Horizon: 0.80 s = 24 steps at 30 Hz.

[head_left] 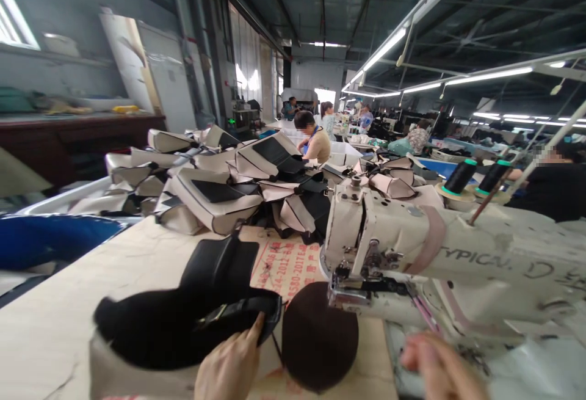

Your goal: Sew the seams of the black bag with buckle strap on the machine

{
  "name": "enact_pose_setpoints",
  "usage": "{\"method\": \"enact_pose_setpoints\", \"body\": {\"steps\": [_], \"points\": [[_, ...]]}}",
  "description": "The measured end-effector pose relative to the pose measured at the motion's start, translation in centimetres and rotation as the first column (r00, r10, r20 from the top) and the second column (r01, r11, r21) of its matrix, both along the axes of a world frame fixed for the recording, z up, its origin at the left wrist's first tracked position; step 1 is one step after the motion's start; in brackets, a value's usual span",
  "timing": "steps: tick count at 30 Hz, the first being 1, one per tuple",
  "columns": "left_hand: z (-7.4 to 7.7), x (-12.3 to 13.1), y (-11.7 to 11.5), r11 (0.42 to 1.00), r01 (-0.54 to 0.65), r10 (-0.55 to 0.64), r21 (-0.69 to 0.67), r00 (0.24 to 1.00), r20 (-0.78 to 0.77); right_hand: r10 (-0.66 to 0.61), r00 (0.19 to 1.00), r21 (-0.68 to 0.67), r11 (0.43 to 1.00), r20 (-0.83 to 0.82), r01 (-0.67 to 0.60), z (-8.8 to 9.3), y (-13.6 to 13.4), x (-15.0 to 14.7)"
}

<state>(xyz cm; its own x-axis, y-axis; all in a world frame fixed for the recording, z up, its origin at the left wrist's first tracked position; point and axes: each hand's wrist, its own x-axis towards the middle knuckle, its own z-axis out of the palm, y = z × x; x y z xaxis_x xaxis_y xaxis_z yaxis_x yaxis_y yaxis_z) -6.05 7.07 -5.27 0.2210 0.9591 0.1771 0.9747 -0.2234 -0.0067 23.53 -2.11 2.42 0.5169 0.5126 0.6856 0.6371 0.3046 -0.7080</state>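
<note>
My left hand (231, 363) is at the bottom centre, thumb up against the edge of a black and beige bag piece (174, 327) lying on the worktable (59, 314). My right hand (439, 366) is blurred at the lower right, below the head of a cream sewing machine (439, 259); what it touches I cannot tell. A dark brown round piece (319, 336) lies between the hands, under the machine's needle area (341, 281).
A heap of beige and black sewn bag parts (220, 186) fills the table behind. Two black thread cones (476, 175) stand behind the machine. A blue bin (46, 238) is at left. Other people work at benches farther back and at right.
</note>
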Motion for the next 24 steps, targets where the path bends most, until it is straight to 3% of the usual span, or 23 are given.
{"method": "enact_pose_setpoints", "body": {"steps": [3, 6, 9, 11, 13, 15, 17, 20, 22, 24], "points": [[-0.2, 0.7, -0.7, 1.0, -0.024, 0.024, 0.005, 0.999, 0.022, 0.306, 0.951, -0.082, 0.948, -0.046, -0.309, -1.1, 3.9, -7.9], [0.4, 0.9, -0.7, 0.998, -0.05, 0.05, -0.036, 0.999, 0.008, 0.29, 0.932, -0.056, 0.95, -0.216, -0.309, -0.6, 6.9, -11.7], [0.8, 1.3, -0.9, 0.998, -0.036, 0.036, -0.043, 0.999, 0.002, 0.241, 0.95, -0.052, 0.965, -0.196, -0.256, -0.9, 8.2, -11.5], [1.0, 1.9, -0.8, 1.0, -0.013, 0.013, -0.025, 1.0, -0.001, 0.244, 0.967, -0.116, 0.965, 0.069, -0.235, -1.6, 8.4, -9.8], [1.3, 2.4, -0.2, 1.0, -0.001, 0.0, -0.007, 1.0, -0.008, 0.256, 0.888, -0.176, 0.964, 0.383, -0.202, -1.9, 8.1, -7.6], [2.1, 2.0, 0.9, 1.0, -0.006, 0.006, 0.003, 1.0, -0.019, 0.246, 0.79, -0.177, 0.968, 0.561, -0.176, -1.3, 7.5, -5.6], [2.9, 0.5, 2.2, 0.998, -0.059, 0.059, 0.009, 0.998, -0.029, 0.189, 0.789, -0.088, 0.981, 0.585, -0.17, -0.3, 6.5, -5.0], [3.7, -3.3, 3.3, 0.991, -0.13, 0.133, 0.038, 0.989, -0.064, 0.178, 0.839, 0.073, 0.965, 0.513, -0.25, 0.3, 5.0, -6.9], [3.8, -5.4, 2.8, 0.993, -0.061, 0.071, 0.096, 0.992, -0.108, 0.284, 0.788, -0.015, 0.944, 0.545, -0.33, -0.5, 4.6, -9.3], [4.1, -6.1, 1.6, 0.975, 0.072, -0.043, 0.211, 0.989, -0.141, 0.385, 0.718, -0.199, 0.922, 0.58, -0.333, -1.6, 5.1, -11.4]]}}
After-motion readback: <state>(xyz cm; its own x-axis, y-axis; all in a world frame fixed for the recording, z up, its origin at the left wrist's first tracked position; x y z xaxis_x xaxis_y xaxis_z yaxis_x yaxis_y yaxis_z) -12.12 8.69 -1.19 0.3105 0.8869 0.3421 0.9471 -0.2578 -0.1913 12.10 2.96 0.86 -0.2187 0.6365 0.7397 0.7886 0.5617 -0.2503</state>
